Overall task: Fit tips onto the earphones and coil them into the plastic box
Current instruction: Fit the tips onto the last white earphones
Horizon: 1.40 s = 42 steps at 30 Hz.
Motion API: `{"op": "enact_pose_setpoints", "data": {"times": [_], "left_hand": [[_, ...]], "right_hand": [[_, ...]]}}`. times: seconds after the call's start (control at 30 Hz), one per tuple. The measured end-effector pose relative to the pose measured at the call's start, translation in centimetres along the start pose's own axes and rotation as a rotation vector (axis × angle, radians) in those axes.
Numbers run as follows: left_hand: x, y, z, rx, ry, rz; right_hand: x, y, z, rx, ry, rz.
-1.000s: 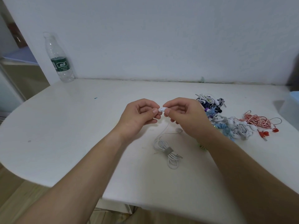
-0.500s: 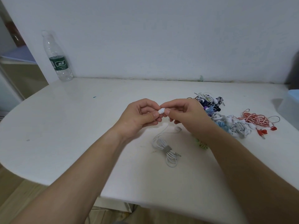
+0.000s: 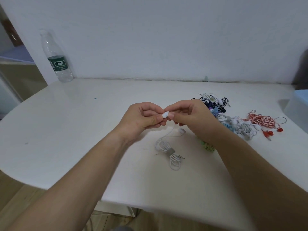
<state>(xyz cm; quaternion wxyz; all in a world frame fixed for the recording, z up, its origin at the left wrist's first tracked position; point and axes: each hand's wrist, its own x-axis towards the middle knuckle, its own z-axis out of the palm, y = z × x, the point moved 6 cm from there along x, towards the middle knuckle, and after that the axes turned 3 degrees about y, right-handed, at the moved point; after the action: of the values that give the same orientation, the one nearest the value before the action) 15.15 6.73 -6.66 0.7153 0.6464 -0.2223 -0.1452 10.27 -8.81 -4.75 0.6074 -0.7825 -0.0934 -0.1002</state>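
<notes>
Both hands are raised just above the middle of the white bench [image 3: 75, 124]. The left hand [image 3: 141, 118] and the right hand [image 3: 193, 115] meet fingertip to fingertip, and between them sits 1 white earbud [image 3: 165, 114]. It is pinched from the left by thumb and forefinger and from the right the same way, with the other fingers of both hands curled in. Whether a tip is on it, I cannot tell.

Its white cord [image 3: 167, 148] drops to the bench below the hands and lies there in a bundle bound by a grey tie, the plug [image 3: 181, 157] poking out to the right. The second earbud [image 3: 182, 130] lies on the bench just beside the right wrist.

Behind the right hand is a tangled heap of earphones [image 3: 216, 105], with a red-and-white set [image 3: 261, 120] lying beside it. The plastic box [image 3: 298, 107] stands at the far right edge, well apart from the hands. A clear bottle [image 3: 57, 59] stands upright at the back left, against the wall.
</notes>
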Motion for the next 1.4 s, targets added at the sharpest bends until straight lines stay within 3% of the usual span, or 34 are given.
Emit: {"op": "enact_pose_setpoints", "data": {"times": [1.07, 1.27, 1.4], "left_hand": [[-0.1, 0.0, 0.0, -0.023, 0.015, -0.019], [-0.3, 0.9, -0.5, 0.223, 0.072, 0.075], [-0.6, 2.0, -1.2, 0.367, 0.180, 0.150]], "right_hand": [[0.0, 0.0, -0.2, -0.004, 0.058, 0.003], [-0.1, -0.4, -0.3, 0.001, 0.119, 0.008], [-0.2, -0.6, -0.7, -0.166, 0.127, 0.014]]}}
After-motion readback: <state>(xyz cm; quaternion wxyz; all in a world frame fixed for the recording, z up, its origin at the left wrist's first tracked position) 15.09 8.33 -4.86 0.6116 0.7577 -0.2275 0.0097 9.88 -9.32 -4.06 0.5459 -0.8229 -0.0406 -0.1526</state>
